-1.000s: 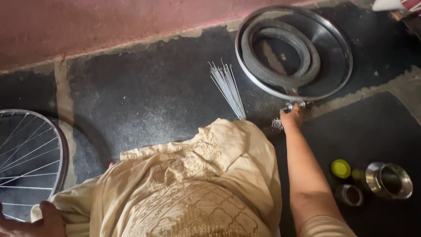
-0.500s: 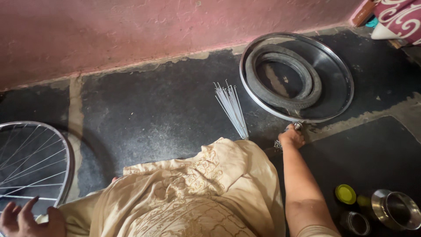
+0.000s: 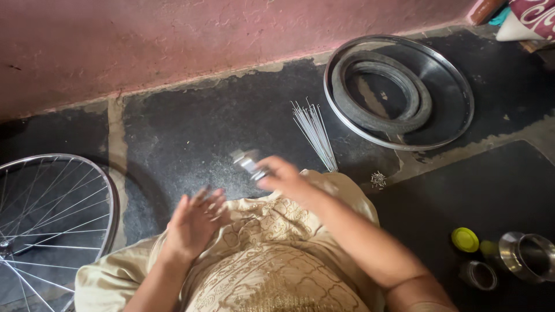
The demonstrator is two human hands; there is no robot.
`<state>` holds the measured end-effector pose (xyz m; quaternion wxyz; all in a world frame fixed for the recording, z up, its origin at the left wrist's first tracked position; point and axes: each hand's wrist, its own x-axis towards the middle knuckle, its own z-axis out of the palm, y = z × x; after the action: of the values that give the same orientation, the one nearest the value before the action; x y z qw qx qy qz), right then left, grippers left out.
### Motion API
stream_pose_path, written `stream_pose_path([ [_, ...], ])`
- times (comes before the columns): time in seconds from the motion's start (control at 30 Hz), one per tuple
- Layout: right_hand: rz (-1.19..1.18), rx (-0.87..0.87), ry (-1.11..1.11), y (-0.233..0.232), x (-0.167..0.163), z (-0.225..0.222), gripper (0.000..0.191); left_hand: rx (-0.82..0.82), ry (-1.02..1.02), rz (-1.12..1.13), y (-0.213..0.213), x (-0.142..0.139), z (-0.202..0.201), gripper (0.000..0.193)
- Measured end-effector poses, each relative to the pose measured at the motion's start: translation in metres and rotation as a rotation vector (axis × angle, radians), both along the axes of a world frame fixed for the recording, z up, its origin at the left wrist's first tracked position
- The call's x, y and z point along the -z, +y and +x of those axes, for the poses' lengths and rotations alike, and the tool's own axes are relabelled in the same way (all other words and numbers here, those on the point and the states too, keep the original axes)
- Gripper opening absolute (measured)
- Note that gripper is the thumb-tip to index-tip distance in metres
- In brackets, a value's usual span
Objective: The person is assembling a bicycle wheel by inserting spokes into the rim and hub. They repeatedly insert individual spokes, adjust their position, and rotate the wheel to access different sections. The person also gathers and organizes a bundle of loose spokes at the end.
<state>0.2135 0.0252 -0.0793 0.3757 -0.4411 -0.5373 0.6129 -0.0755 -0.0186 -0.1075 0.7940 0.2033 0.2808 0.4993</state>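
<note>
Above the beige cloth (image 3: 272, 271), small blurred metal part (image 3: 250, 164) held in right hand (image 3: 286, 179), left hand (image 3: 193, 225) spread wide, spokes (image 3: 315, 133) laid beside rim (image 3: 457, 124).

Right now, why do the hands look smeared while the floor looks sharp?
Head view: both the left hand and the right hand are motion-blurred, as is the small metal part at the right fingers. The spokes, the rim and the spoked wheel stay crisp under soft, even light, with mild glare on the metal.
</note>
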Motion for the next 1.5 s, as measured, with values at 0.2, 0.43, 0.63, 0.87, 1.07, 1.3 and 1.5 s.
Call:
stream_pose_path([
  [0.2, 0.311, 0.125, -0.182, 0.038, 0.02, 0.004, 0.058, -0.325, -0.062, -0.412, 0.023, 0.054, -0.017, 0.019],
  [0.43, 0.137, 0.664, -1.067, 0.08, 0.072, 0.14, 0.051, -0.472, 0.021, -0.447, 0.044, 0.099, -0.044, 0.015],
  [0.63, -0.232, 0.566, -1.368, 0.077, 0.078, 0.148, 0.066, -0.489, 0.126, -0.379, 0.039, 0.117, -0.032, 0.027],
  [0.87, -0.145, 0.52, -1.345, 0.083, 0.084, 0.13, 0.082, -0.463, 0.316, -0.489, 0.031, 0.126, -0.031, 0.053],
  [1.07, -0.134, 0.58, -1.347, 0.096, 0.102, 0.145, 0.057, -0.396, 0.481, -0.528, 0.043, 0.144, -0.018, 0.064],
  [1.3, -0.231, 0.566, -1.421, 0.096, 0.098, 0.145, 0.041, -0.223, 0.668, -0.481, 0.062, 0.151, 0.007, 0.071],
  [1.5, -0.285, 0.519, -1.428, 0.098, 0.092, 0.141, 0.047, -0.028, 0.823, -0.35, 0.061, 0.15, 0.011, 0.088],
])
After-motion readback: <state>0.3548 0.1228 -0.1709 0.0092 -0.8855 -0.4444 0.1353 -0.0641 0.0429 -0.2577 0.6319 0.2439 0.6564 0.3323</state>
